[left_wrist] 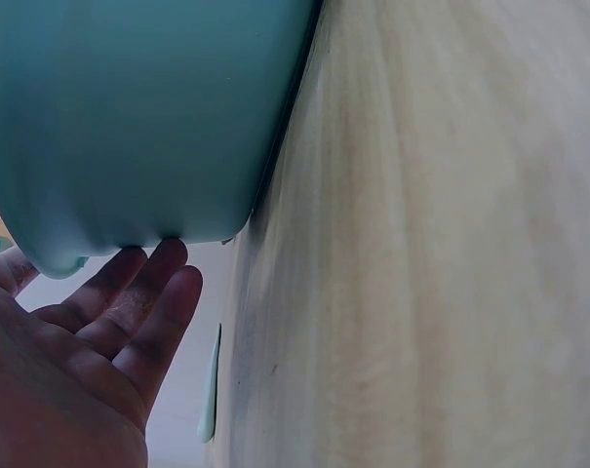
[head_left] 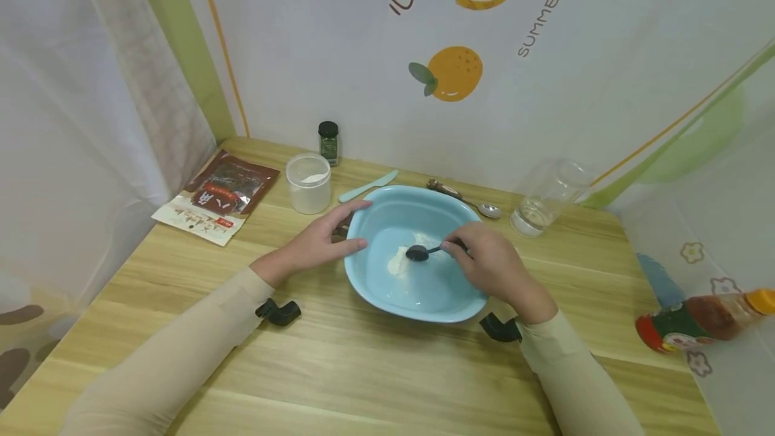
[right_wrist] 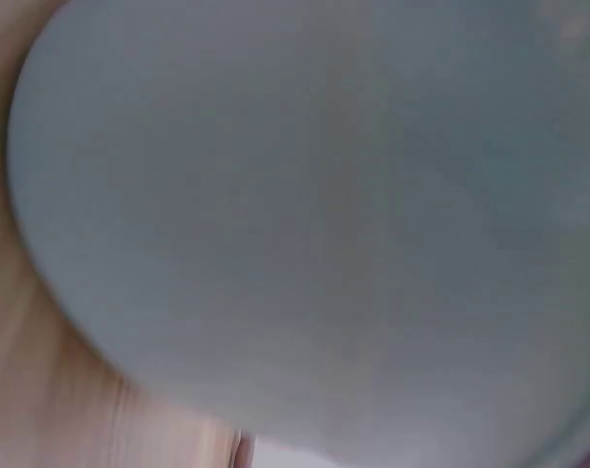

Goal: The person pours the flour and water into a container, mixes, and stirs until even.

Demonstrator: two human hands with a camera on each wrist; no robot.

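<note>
A light-blue plastic basin (head_left: 387, 308) stands on the wooden table, with white powder (head_left: 397, 262) on its floor. My left hand (head_left: 309, 241) grips the basin's left rim, its thumb over the edge. In the left wrist view several fingertips (left_wrist: 168, 255) rest against the outer wall. Over the basin, my right hand (head_left: 493, 264) pinches the handle of a small black spoon (head_left: 418, 253), whose bowl is low at the powder. The basin's pale, blurred wall (right_wrist: 275, 214) fills most of the right wrist view, where the spoon is hidden.
Behind the basin are a tub of white powder (head_left: 310, 195), a dark-capped spice jar (head_left: 329, 145), a pale-green knife (head_left: 368, 186) and a metal spoon (head_left: 489, 210). A spice packet (head_left: 220, 195) lies left. Rightward stand a glass (head_left: 533, 215) with clear liquid and a sauce bottle (head_left: 696, 321).
</note>
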